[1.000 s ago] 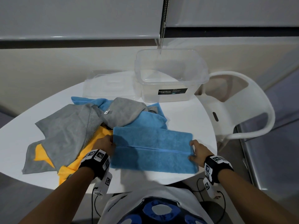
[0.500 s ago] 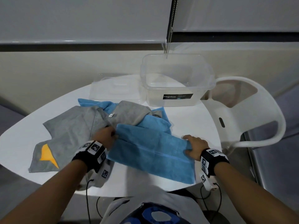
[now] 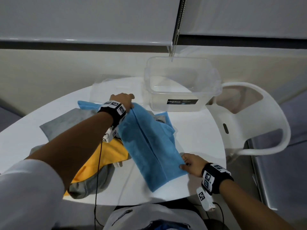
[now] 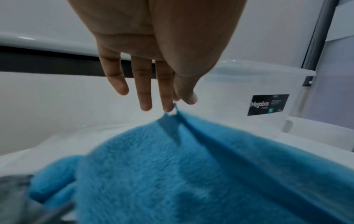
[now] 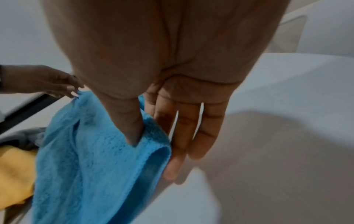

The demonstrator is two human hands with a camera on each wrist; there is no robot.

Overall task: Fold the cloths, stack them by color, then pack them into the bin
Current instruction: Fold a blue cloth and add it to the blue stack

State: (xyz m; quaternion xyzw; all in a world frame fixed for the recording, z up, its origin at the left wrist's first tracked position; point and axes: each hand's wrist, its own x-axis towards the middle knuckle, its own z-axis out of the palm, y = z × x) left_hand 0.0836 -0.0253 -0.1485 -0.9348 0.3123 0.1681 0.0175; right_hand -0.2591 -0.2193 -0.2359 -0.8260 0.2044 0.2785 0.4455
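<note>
Two ends of the folded blue cloth (image 3: 150,145) are pinched: far by the left hand (image 3: 122,101), near by the right hand (image 3: 192,164), over the tabletop (image 3: 197,135). Being soft and limp, it is best gripped at its corners.

My left arm reaches far forward across the table, and my left hand (image 3: 122,100) pinches the far end of the blue cloth (image 3: 149,146) between thumb and fingertips (image 4: 168,106), the other fingers straight. My right hand (image 3: 192,164) stays close to my body, thumb and fingers (image 5: 180,136) clamping the near end, palm down.
</note>
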